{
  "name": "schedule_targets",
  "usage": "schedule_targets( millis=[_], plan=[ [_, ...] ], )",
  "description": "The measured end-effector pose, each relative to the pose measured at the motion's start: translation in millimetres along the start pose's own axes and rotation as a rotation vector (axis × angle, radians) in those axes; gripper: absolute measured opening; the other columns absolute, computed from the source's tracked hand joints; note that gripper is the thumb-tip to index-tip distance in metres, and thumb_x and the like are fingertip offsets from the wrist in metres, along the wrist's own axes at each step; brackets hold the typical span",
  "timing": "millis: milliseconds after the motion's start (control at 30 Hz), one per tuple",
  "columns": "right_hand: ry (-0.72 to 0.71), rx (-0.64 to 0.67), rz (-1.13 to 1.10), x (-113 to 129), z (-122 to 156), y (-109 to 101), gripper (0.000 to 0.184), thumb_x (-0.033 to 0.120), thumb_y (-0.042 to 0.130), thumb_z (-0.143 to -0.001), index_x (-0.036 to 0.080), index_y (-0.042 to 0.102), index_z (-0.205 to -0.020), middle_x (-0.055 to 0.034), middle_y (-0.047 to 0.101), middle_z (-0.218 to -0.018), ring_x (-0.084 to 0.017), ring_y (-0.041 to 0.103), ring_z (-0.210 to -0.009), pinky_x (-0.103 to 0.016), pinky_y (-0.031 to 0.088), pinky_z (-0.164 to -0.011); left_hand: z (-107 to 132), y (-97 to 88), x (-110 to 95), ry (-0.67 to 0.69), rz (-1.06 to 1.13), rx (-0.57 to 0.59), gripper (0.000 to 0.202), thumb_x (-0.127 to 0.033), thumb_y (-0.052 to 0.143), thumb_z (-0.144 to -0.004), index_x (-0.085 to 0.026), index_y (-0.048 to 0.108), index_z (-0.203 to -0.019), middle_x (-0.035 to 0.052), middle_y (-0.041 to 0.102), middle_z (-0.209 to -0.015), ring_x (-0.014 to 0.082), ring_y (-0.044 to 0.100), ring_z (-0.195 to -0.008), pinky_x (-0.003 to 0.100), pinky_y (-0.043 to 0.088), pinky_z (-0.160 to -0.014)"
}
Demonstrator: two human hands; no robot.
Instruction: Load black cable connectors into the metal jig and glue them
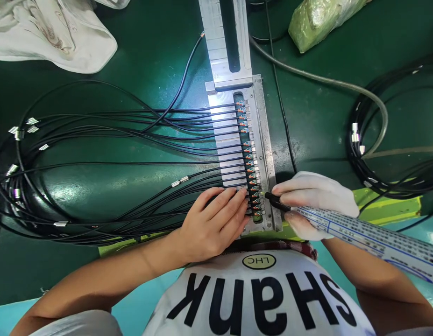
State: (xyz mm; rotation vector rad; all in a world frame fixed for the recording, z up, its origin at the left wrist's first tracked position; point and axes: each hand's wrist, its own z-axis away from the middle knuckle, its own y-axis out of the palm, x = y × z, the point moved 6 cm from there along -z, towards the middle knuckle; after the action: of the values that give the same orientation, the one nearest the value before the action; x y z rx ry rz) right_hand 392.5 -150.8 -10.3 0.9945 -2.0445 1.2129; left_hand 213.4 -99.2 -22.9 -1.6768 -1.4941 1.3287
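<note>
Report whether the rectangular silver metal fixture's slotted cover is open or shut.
Open: the slotted cover lies beyond the fixture, leaving the thin black cables and small metal connectors uncovered.

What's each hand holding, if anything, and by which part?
The right hand holds the printed tube at its front end, near the black nozzle. The left hand rests over the metal fixture, no grip visible.

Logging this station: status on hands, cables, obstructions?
Left hand on cables at fixture. Gloved right hand gripping printed tube, black nozzle by connectors. One cable crosses several others.
</note>
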Motion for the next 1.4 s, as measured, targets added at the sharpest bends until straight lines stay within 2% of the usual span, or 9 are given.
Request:
schedule_targets(
  millis=[333,533,867,1067,1400],
  plan=[
    [0.003,-0.007,-0.003,-1.6,-1.6,0.8,0.010,0.020,0.066,-0.076,0.021,0.069,-0.085,-0.0064,0.076,-0.087,-0.021,0.073,-0.067,-0.035,0.059,-0.057,0.1,0.6,1.2,-0.005,-0.007,0.003,0.029,-0.021,0.072,-0.085,-0.009,0.067,-0.111,0.0144,0.072,-0.118,0.0262,0.069,-0.103,0.042,0.052,-0.090],
    [0.024,-0.008,0.011,-2.3,-3.3,-0.2,0.010,0.021,0.066,-0.075,0.023,0.069,-0.084,-0.0034,0.076,-0.087,-0.021,0.072,-0.066,-0.034,0.059,-0.056,1.0,1.6,1.8,-0.008,0.008,0.005,0.031,-0.020,0.073,-0.084,-0.008,0.067,-0.112,0.0151,0.071,-0.118,0.0265,0.068,-0.105,0.043,0.050,-0.092],
    [0.020,-0.016,0.000,-4.3,-3.6,0.7,0.007,0.021,0.066,-0.078,0.020,0.070,-0.084,-0.0060,0.076,-0.087,-0.022,0.073,-0.068,-0.035,0.059,-0.056,-0.3,0.6,2.5,-0.013,0.012,0.009,0.029,-0.020,0.074,-0.084,-0.007,0.068,-0.109,0.0141,0.072,-0.118,0.0262,0.070,-0.103,0.043,0.052,-0.089],
    [0.027,-0.017,-0.010,-4.7,-4.2,-0.3,0.008,0.022,0.067,-0.078,0.021,0.069,-0.086,-0.0060,0.076,-0.088,-0.022,0.073,-0.069,-0.034,0.059,-0.057,-1.1,0.3,3.1,-0.019,-0.009,0.011,0.025,-0.022,0.071,-0.087,-0.011,0.068,-0.110,0.0115,0.072,-0.118,0.0243,0.070,-0.104,0.041,0.052,-0.091],
    [-0.007,0.002,-0.025,-4.0,-3.8,1.0,0.008,0.021,0.068,-0.079,0.018,0.069,-0.086,-0.0093,0.075,-0.088,-0.022,0.073,-0.069,-0.035,0.058,-0.056,-1.2,0.4,2.7,-0.017,0.014,0.001,0.029,-0.020,0.075,-0.084,-0.007,0.069,-0.109,0.0138,0.072,-0.117,0.0263,0.070,-0.102,0.043,0.053,-0.089]
  ],
)
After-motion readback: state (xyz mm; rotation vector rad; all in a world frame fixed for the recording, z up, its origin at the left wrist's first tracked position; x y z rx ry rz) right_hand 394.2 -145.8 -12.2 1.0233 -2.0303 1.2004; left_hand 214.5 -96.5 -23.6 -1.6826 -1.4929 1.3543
